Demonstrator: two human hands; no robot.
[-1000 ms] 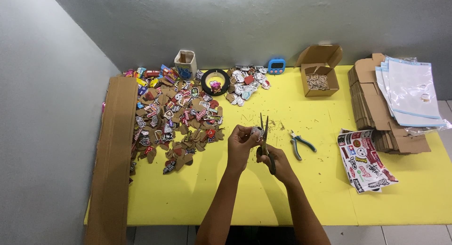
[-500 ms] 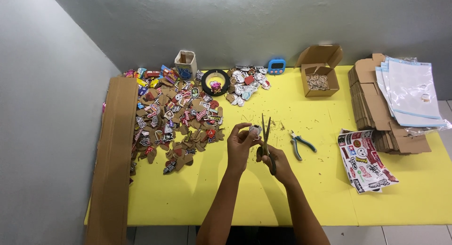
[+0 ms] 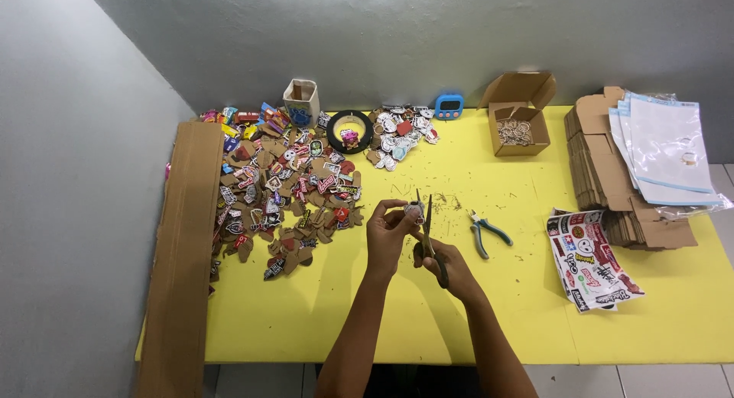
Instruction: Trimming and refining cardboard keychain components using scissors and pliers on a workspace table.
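Yellow counter (image 3: 321, 321) carries the work; the person's two hands meet above its middle. Left hand (image 3: 388, 233) has its fingers closed on a small sticker-backed cut-out (image 3: 414, 211), pinched at the fingertips and held clear of the surface. Right hand (image 3: 447, 264) grips a pair of scissors (image 3: 428, 230), blades pointing up and away, tips just beside the cut-out; whether the blades are parted or already biting the edge cannot be told at this size. Judged step: trimming the piece to its outline, mid-cut. A next move would call for the left fingers to turn the piece slightly so the blades follow the contour without nicking the printed face. To the left lies a broad heap of finished cardboard cut-outs (image 3: 283, 191), a long cardboard strip (image 3: 180, 253) beyond it. Blue-handled pliers (image 3: 483, 233) rest near the right hand. Printed sticker sheets (image 3: 592, 268) lie further right, a small open box of rings (image 3: 518, 126) near the wall.
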